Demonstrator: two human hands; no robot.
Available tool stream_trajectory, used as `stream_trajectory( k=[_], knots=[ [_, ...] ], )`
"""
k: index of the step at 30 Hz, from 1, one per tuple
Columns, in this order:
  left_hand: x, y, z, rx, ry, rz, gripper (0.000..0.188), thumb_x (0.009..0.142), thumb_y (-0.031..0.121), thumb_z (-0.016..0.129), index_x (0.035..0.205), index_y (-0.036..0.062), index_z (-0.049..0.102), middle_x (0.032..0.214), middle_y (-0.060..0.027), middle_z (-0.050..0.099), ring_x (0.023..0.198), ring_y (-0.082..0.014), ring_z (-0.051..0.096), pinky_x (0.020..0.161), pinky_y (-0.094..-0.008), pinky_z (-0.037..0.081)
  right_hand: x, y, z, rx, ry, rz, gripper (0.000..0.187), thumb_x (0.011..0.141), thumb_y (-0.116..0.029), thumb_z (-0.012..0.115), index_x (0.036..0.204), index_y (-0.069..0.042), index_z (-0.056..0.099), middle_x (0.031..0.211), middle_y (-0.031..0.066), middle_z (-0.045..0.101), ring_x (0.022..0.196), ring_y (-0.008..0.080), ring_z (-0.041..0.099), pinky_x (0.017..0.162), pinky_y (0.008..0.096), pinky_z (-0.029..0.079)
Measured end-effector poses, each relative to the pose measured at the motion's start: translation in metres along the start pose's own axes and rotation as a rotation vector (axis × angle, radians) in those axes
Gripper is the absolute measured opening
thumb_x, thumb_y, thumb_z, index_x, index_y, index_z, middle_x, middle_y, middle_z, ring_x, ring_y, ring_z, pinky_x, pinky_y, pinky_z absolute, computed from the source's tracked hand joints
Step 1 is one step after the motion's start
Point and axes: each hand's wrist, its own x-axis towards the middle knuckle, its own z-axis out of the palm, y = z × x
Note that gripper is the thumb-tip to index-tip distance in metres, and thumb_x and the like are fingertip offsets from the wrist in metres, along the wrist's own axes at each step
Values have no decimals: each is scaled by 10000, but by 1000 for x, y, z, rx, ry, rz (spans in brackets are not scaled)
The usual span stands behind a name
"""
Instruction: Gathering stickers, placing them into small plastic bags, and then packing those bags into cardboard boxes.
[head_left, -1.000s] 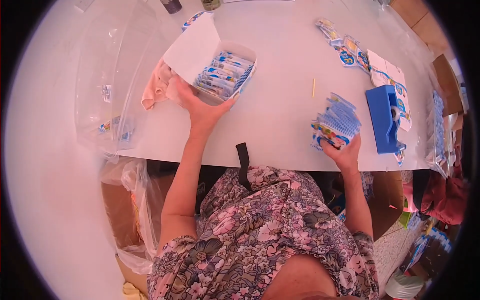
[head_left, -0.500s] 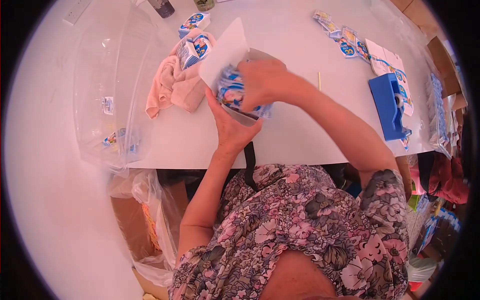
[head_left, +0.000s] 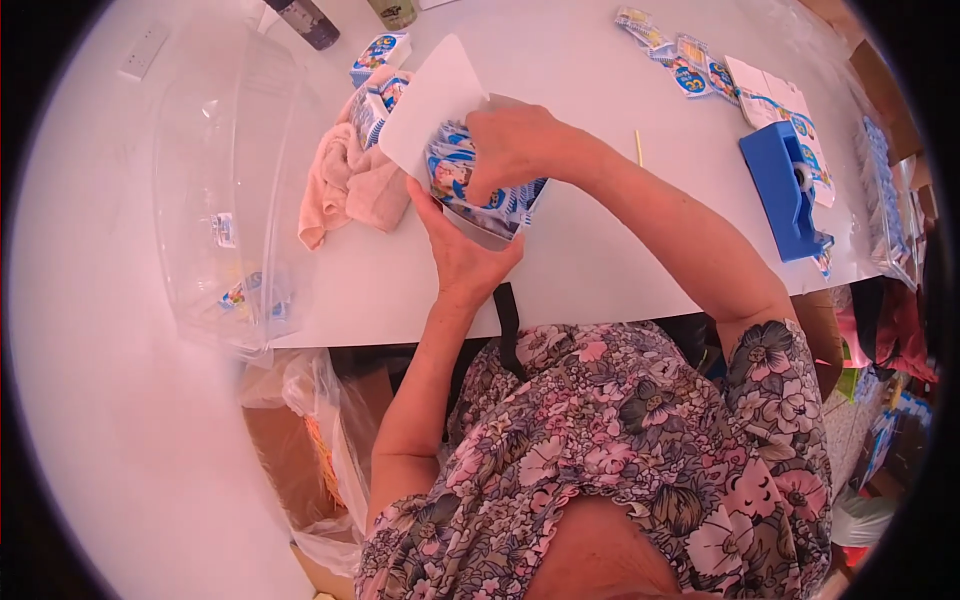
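Observation:
A small white carton (head_left: pixel 478 228) with its lid flap (head_left: pixel 432 100) standing up is tilted over the table in front of me. My left hand (head_left: pixel 465 252) grips its near side, thumb along the left edge and fingers underneath. Blue-and-white printed packets (head_left: pixel 450 165) fill the carton. Inside its opening, my right hand (head_left: pixel 520 150) is closed over the packets, thumb down on them; its other fingertips are hidden.
Left of the carton are a crumpled pink towel (head_left: pixel 345 185), more packets (head_left: pixel 382 55) and a large clear plastic container (head_left: pixel 225 200). To the right stand a blue tape dispenser (head_left: pixel 782 195), a flat printed carton (head_left: pixel 780 115) and loose packets (head_left: pixel 690 75). A lined cardboard box (head_left: pixel 300 440) sits below the table edge.
The packets under my right hand sit lower, inside the carton, where before they bulged out of its opening. My left hand keeps its hold. The whole view has shifted slightly.

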Motion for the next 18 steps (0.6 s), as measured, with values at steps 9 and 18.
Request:
stream_trajectory(
  k=[9,18],
  knots=[
    [-7,13,-7,180,135,224,1322,578,257,887,1498,-33,-16,1495,-260,199,1404,-392,225,1156,-494,245,-8,9,16,98,98,-48,707,573,-443,771,1037,72,633,1004,213,703,933,345,694,780,381,552],
    [7,41,-18,520,-98,454,723,838,363,735,1377,-22,446,1444,-273,374,1342,-465,341,1099,-547,288,-16,44,16,-162,370,-209,336,800,-253,726,1020,-3,684,995,154,656,937,322,637,774,425,531]
  ],
)
